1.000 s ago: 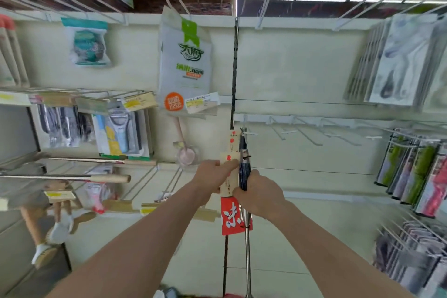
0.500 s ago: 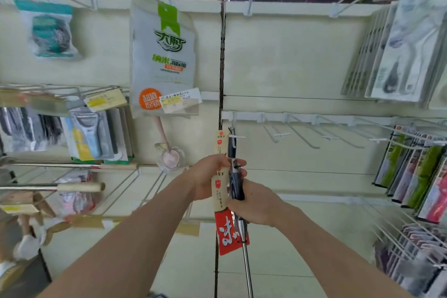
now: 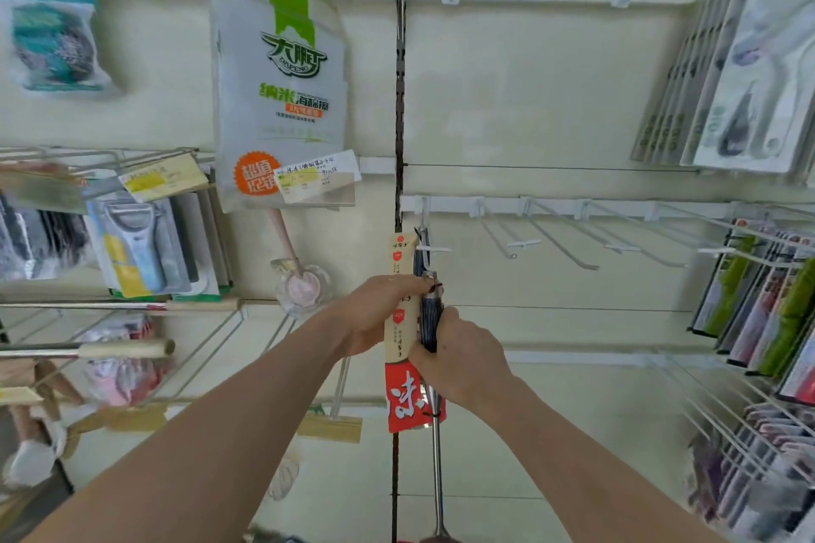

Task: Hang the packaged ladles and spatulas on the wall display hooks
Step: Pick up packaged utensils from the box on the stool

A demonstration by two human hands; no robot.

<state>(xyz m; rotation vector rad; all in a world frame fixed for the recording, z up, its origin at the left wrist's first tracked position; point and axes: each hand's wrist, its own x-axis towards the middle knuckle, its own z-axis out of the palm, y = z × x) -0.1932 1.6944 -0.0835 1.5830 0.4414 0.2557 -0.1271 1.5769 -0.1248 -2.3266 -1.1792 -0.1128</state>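
Since a second ago the wall [image 3: 551, 101] has slid a little to the left in your view, while your hands stay at the same hook. On the white rail [image 3: 573, 207], the leftmost hook [image 3: 425, 234] meets the top of the packaged utensil [image 3: 399, 260], which stands upright. Your left hand [image 3: 375, 313] holds its cream card, fingers [image 3: 410, 284] curled over the front. Your right hand [image 3: 458, 357] grips the dark handle [image 3: 430, 322]; its fingers are hidden behind it. The utensil's head is cut off below. I cannot tell if its hole is on the hook.
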